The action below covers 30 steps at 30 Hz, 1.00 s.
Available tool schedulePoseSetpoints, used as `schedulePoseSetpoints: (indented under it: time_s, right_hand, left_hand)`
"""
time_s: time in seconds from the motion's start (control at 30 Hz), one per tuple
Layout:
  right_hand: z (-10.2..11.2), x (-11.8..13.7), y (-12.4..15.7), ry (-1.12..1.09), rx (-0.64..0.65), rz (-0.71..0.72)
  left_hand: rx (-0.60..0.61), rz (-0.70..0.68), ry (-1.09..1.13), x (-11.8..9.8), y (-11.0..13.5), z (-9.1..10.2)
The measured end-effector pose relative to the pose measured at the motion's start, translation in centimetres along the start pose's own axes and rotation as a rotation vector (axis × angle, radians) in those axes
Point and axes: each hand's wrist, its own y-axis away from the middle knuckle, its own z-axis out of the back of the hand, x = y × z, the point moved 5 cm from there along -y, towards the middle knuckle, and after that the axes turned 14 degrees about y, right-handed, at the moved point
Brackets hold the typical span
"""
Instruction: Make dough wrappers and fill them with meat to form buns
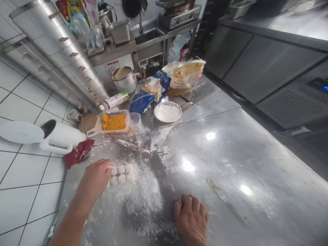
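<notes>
Lower left of frame: my left hand (pixel 96 177), fingers curled at the left end of the small round white floured dough balls (pixel 122 178); tips partly hidden, cannot tell whether they pinch one. Lower centre-right: my right hand (pixel 192 216), loosely curled, knuckles up, on the flat silver steel table (pixel 184 138); palm hidden, cannot tell its grip. Flour-dusted reddish-brown rod (pixel 134 147) left of centre, above the balls

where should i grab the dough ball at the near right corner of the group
Probably cup that dough ball lightly by its rounded right side, coming from the right: that side faces floured tabletop, while neighbouring dough balls crowd its left and far sides.
</notes>
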Motion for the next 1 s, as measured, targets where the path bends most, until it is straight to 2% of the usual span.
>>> schedulePoseSetpoints:
  time_s: [0.1, 0.3, 0.43, 0.57, 0.7, 0.87, 1.0]
  right_hand:
    - [0.2, 0.1, 0.0, -0.010, 0.019, -0.011]
    - [0.1, 0.1, -0.1, 0.005, 0.019, -0.021]
    - [-0.2, 0.1, -0.1, 0.014, 0.018, -0.020]
    - [-0.3, 0.2, -0.1, 0.026, 0.014, -0.013]
    - [-0.4, 0.1, -0.1, 0.037, 0.014, -0.016]
    - [-0.2, 0.2, -0.2, 0.016, 0.030, -0.022]
    - [0.0, 0.3, -0.4, -0.023, 0.067, -0.036]
  left_hand:
    - [-0.037, 0.049, -0.028, 0.9, 0.6, 0.9]
    - [-0.010, 0.053, -0.070, 1.9, 0.3, 1.0]
    - [-0.032, 0.094, -0.140, 5.0, 0.9, 1.7]
    - [-0.105, 0.125, -0.195, 8.4, 2.6, 2.7]
    - [-0.155, 0.178, -0.220, 10.6, 3.6, 2.7]
    - [-0.107, 0.210, -0.128, 11.5, 4.1, 1.3]
    - [-0.115, 0.294, -0.044, 11.1, 5.4, 0.8]
